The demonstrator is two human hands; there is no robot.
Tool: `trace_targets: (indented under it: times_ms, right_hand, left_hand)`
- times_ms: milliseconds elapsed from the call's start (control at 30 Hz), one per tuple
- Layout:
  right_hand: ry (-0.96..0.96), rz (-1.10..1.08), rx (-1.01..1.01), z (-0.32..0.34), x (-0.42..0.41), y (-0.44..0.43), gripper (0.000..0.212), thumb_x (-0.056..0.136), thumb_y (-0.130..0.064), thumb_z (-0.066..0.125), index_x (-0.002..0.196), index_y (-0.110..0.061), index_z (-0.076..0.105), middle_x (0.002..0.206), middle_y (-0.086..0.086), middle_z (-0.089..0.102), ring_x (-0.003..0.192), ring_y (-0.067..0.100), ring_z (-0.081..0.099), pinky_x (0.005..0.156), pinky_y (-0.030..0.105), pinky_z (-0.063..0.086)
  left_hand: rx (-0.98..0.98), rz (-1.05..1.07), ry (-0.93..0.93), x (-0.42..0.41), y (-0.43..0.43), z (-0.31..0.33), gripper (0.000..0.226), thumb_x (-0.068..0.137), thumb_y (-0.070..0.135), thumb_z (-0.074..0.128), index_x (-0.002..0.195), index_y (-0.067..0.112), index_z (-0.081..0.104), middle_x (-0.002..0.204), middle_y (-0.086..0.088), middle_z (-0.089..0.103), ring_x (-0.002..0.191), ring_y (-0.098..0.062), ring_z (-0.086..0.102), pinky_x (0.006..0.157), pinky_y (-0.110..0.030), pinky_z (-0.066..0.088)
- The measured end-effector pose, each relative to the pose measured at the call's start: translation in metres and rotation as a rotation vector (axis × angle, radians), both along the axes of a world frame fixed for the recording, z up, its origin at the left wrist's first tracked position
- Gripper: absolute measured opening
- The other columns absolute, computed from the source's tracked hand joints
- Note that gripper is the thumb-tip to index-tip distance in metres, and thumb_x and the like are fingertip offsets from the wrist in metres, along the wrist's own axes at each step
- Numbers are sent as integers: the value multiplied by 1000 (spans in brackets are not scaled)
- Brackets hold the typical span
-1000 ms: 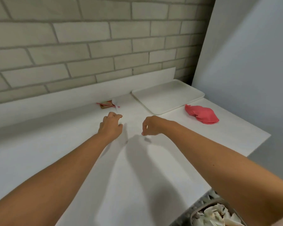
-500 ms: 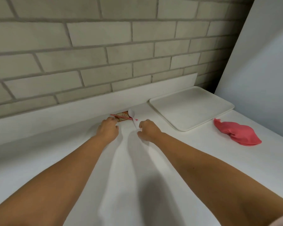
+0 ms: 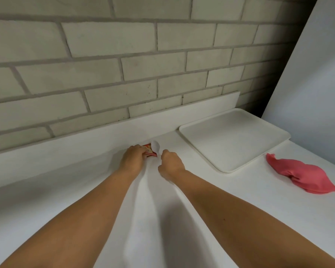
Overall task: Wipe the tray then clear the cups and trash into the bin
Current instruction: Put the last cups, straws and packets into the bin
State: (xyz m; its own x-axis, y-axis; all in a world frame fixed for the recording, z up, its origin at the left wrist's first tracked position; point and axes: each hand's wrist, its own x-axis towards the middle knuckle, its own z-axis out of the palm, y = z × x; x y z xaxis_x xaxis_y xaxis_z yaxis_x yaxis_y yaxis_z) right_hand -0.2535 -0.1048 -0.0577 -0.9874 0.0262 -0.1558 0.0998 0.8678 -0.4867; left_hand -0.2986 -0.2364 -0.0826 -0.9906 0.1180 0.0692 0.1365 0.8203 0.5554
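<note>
head view: the left hand [image 3: 131, 159] curls its fingers onto a red-striped wrapper [image 3: 149, 153] at their tips; the right hand [image 3: 171, 164] pinches the handle of a white spoon [image 3: 156, 146], its bowl just beyond the fingertips. the tray [image 3: 234, 140] lies bare, right of the right fingers, the cloth [image 3: 302, 176] further right. this looks like the trash-clearing step; next calls for lifting both pieces toward the bin, which is out of view

A white counter [image 3: 240, 209] bears a white tray [image 3: 232, 140], a pink cloth [image 3: 302, 176] and a red wrapper [image 3: 148, 151].
</note>
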Motion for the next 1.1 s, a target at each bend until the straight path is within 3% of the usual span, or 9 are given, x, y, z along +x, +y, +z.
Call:
trace_targets:
  times_ms: [100, 200, 333, 433, 500, 733, 900, 1033, 1100]
  right_hand:
    - [-36, -28, -91, -3, -3, 4, 13, 87, -3, 48, 98, -8, 46, 93, 6, 47, 81, 23, 50, 56, 25, 39]
    - [-43, -39, -186, -7, -2, 10, 8, 86, -2, 44, 84, -10, 45, 83, 2, 49, 77, 21, 50, 59, 26, 41]
    - [-61, -161, -545, -11, 6, 23, 9, 85, -4, 47, 86, -11, 51, 73, -2, 49, 61, 13, 49, 55, 23, 40]
    - [-46, -184, -688, -16, 12, 29, 13, 83, -3, 50, 78, -15, 51, 72, -1, 52, 61, 15, 50, 60, 28, 41]
    - [-55, -186, -734, -17, 14, 29, 15, 83, -3, 51, 77, -16, 51, 72, 1, 53, 64, 16, 51, 62, 29, 42]
    - [-94, -161, -740, -16, 34, 35, 12, 83, -5, 52, 80, -16, 51, 74, 0, 53, 65, 15, 50, 60, 24, 41]
    - [-120, -157, -776, -16, 59, 38, 19, 84, -3, 52, 74, -18, 49, 70, 0, 53, 62, 14, 50, 59, 23, 41]
    - [-176, -133, -779, -7, 83, 48, 20, 87, 0, 49, 72, -14, 48, 64, 5, 50, 52, 15, 47, 51, 21, 40]
    - [-205, -115, -746, -3, 95, 57, 19, 88, -1, 49, 72, -13, 47, 60, 7, 49, 48, 18, 45, 51, 23, 40]
  left_hand:
    - [-145, -41, 32, -10, 0, 2, 24, 90, 17, 54, 108, 7, 66, 98, -12, 60, 95, -30, 56, 77, -34, 45]
    - [-160, -38, 13, -18, 1, 4, 25, 90, 16, 60, 111, 6, 68, 105, -15, 59, 100, -29, 53, 83, -28, 41]
    - [-27, 70, -36, -23, 3, 7, 20, 78, 16, 75, 96, 8, 75, 118, -16, 59, 109, -26, 53, 89, -20, 39]
    - [-20, 48, -146, -22, 6, 16, 8, 75, 14, 77, 75, 12, 69, 97, -9, 65, 90, -22, 58, 71, -21, 42]
    - [-77, 33, -189, -21, 9, 23, 17, 76, 15, 76, 67, 17, 62, 92, -5, 65, 83, -20, 57, 70, -22, 41]
    - [-98, 121, -223, -2, 21, 19, 13, 82, 16, 69, 86, 8, 60, 112, -15, 64, 107, -31, 57, 86, -30, 44]
    - [-5, 274, -255, 19, 32, 15, 43, 84, 11, 65, 119, 0, 43, 117, -20, 56, 109, -35, 54, 77, -31, 38]
    - [-149, 207, -271, 47, 44, 17, 7, 85, 9, 57, 84, 6, 50, 80, -10, 57, 83, -31, 56, 64, -28, 37]
    - [-170, 155, -284, 59, 50, 15, 18, 83, 3, 55, 70, 9, 44, 69, -5, 48, 74, -27, 51, 53, -27, 34]
